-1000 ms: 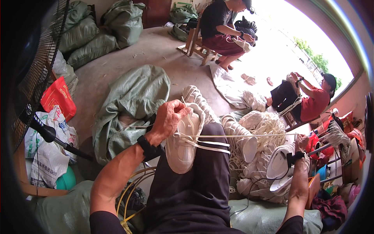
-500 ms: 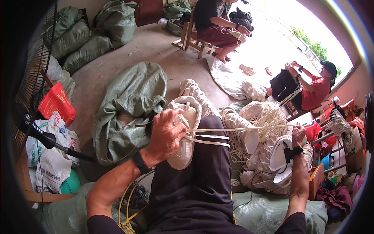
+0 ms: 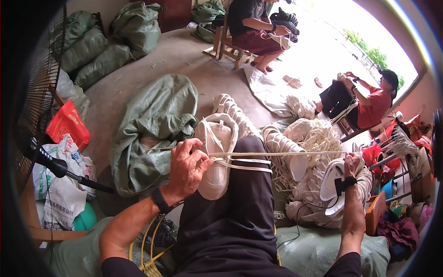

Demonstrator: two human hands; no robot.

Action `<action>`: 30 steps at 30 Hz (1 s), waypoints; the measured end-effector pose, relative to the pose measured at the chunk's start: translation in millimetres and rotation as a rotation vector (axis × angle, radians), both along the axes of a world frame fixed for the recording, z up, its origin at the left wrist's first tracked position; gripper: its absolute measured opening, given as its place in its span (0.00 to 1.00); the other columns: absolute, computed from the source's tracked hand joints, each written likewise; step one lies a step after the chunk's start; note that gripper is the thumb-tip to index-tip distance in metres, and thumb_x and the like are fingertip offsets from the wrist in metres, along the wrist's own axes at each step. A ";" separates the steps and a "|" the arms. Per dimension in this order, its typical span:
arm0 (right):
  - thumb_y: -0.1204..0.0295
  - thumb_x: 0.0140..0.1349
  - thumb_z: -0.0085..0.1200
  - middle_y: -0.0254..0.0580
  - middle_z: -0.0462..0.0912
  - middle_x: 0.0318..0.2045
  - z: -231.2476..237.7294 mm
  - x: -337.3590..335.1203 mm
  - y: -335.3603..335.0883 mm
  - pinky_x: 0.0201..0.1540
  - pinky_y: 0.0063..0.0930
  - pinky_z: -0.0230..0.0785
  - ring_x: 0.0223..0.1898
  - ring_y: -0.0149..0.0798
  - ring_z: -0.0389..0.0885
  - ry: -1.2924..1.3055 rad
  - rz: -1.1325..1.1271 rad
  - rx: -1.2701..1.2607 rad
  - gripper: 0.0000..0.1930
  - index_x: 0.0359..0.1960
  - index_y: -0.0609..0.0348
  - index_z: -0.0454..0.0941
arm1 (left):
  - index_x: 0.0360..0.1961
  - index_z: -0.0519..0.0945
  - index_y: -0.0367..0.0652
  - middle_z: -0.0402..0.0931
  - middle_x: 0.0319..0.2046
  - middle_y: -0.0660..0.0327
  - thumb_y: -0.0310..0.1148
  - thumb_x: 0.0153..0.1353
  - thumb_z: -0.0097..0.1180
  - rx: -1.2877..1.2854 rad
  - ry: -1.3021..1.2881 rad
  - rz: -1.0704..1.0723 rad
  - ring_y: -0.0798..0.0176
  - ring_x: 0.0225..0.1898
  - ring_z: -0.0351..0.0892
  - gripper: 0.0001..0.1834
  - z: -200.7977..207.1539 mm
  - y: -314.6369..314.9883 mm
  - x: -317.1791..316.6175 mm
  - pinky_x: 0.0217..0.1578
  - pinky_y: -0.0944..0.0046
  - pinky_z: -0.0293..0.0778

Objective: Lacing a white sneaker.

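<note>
A pale off-white lace-up shoe (image 3: 217, 177) rests on my thighs, toe toward me. Flat white laces (image 3: 249, 165) cross its front and trail over my right thigh. My left hand (image 3: 187, 168) is at the shoe's left side, fingers bent and closed. A thin dark rod (image 3: 162, 149) sticks out leftward from these fingers; its other end is hidden. Far out to the right, my right hand (image 3: 352, 164) is closed on the end of a white shoelace (image 3: 304, 153), stretched taut and nearly level from the shoe.
White shoes and loose laces (image 3: 318, 138) are heaped to my right. A green woven sack (image 3: 152, 124) lies front left, beside a fan (image 3: 39, 87) and plastic bags (image 3: 64, 180). Two people sit ahead on chairs, one in a red shirt (image 3: 370, 108). Stuffed sacks (image 3: 136, 27) stand behind.
My left hand has slid left and slightly down, off the shoe's upper, uncovering more of it. My right hand keeps the lace taut in nearly the same place.
</note>
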State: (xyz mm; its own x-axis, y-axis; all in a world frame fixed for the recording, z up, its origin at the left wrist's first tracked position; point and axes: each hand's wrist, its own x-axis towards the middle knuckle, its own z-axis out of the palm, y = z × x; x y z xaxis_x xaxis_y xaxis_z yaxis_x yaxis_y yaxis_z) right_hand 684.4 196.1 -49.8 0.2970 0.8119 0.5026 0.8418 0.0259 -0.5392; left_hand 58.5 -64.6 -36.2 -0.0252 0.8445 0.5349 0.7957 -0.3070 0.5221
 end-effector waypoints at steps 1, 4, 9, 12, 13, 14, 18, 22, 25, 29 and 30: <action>0.70 0.60 0.55 0.48 0.84 0.23 -0.3 -5.2 1.3 0.31 0.33 0.74 0.25 0.40 0.82 0.026 0.020 -0.019 0.12 0.32 0.71 0.82 | 0.30 0.79 0.41 0.74 0.49 0.56 0.33 0.56 0.67 -0.018 -0.070 0.112 0.52 0.48 0.72 0.09 -0.8 -0.7 3.9 0.52 0.52 0.65; 0.70 0.60 0.55 0.47 0.84 0.22 -4.0 -12.5 -2.9 0.31 0.32 0.73 0.25 0.39 0.82 0.077 0.050 -0.048 0.12 0.32 0.71 0.82 | 0.30 0.79 0.39 0.78 0.40 0.52 0.39 0.59 0.67 -0.165 -0.190 0.295 0.49 0.39 0.77 0.14 -2.2 1.6 8.6 0.43 0.53 0.71; 0.72 0.60 0.53 0.42 0.83 0.21 -13.5 -12.8 -5.9 0.27 0.28 0.72 0.22 0.34 0.81 0.132 0.069 -0.065 0.10 0.34 0.70 0.81 | 0.30 0.83 0.35 0.82 0.25 0.54 0.44 0.55 0.67 -0.486 -0.452 0.372 0.54 0.29 0.82 0.19 -5.4 4.7 2.8 0.35 0.55 0.75; 0.72 0.60 0.53 0.42 0.83 0.21 -17.5 -8.8 -6.3 0.26 0.28 0.72 0.21 0.33 0.80 0.185 0.055 -0.074 0.10 0.34 0.69 0.81 | 0.30 0.86 0.35 0.83 0.24 0.56 0.41 0.54 0.67 -0.555 -0.582 0.282 0.60 0.27 0.82 0.16 -8.7 3.2 -0.4 0.31 0.58 0.74; 0.72 0.60 0.53 0.42 0.83 0.21 -19.0 -7.9 -6.3 0.26 0.28 0.72 0.21 0.33 0.80 0.204 0.051 -0.077 0.10 0.34 0.69 0.81 | 0.30 0.87 0.35 0.82 0.23 0.58 0.38 0.55 0.67 -0.582 -0.656 0.232 0.63 0.25 0.80 0.14 -9.8 3.3 -1.1 0.28 0.60 0.73; 0.72 0.60 0.53 0.42 0.83 0.21 -20.2 -6.6 -7.6 0.26 0.28 0.72 0.21 0.33 0.80 0.224 0.049 -0.070 0.10 0.34 0.69 0.81 | 0.30 0.87 0.35 0.82 0.23 0.58 0.38 0.55 0.67 -0.577 -0.659 0.228 0.63 0.25 0.80 0.14 -11.1 3.8 -1.7 0.28 0.60 0.73; 0.73 0.60 0.53 0.41 0.83 0.21 -22.9 -5.2 -6.6 0.25 0.28 0.72 0.20 0.32 0.80 0.268 0.044 -0.085 0.10 0.35 0.69 0.81 | 0.34 0.83 0.37 0.75 0.23 0.68 0.33 0.65 0.61 -0.665 -1.427 -0.042 0.75 0.19 0.64 0.09 -15.1 6.9 -11.0 0.20 0.70 0.61; 0.72 0.60 0.54 0.41 0.83 0.21 -23.9 -1.7 -7.1 0.25 0.29 0.72 0.20 0.33 0.79 0.258 0.045 -0.094 0.09 0.35 0.67 0.82 | 0.39 0.77 0.42 0.66 0.23 0.71 0.33 0.72 0.54 -0.688 -2.019 -0.299 0.79 0.17 0.53 0.07 -23.6 9.9 -15.2 0.17 0.75 0.52; 0.72 0.60 0.55 0.42 0.83 0.22 -22.4 3.7 -8.7 0.28 0.33 0.72 0.22 0.37 0.80 0.241 0.043 -0.082 0.09 0.35 0.67 0.82 | 0.38 0.77 0.42 0.65 0.22 0.72 0.34 0.72 0.54 -0.659 -1.981 -0.266 0.78 0.17 0.53 0.07 -29.9 12.5 -13.7 0.17 0.74 0.53; 0.72 0.60 0.55 0.42 0.83 0.22 -18.8 10.5 -13.7 0.29 0.33 0.72 0.23 0.38 0.80 0.208 0.025 -0.077 0.09 0.35 0.67 0.82 | 0.37 0.78 0.43 0.67 0.22 0.73 0.35 0.71 0.57 -0.615 -1.852 -0.155 0.78 0.17 0.55 0.08 -33.2 13.5 -7.4 0.17 0.74 0.53; 0.72 0.60 0.55 0.42 0.83 0.22 -16.5 12.0 -13.9 0.29 0.33 0.72 0.23 0.38 0.80 0.203 0.030 -0.078 0.09 0.35 0.67 0.82 | 0.37 0.78 0.43 0.67 0.22 0.73 0.35 0.71 0.57 -0.617 -1.844 -0.144 0.78 0.17 0.55 0.08 -33.0 13.3 -6.1 0.17 0.74 0.53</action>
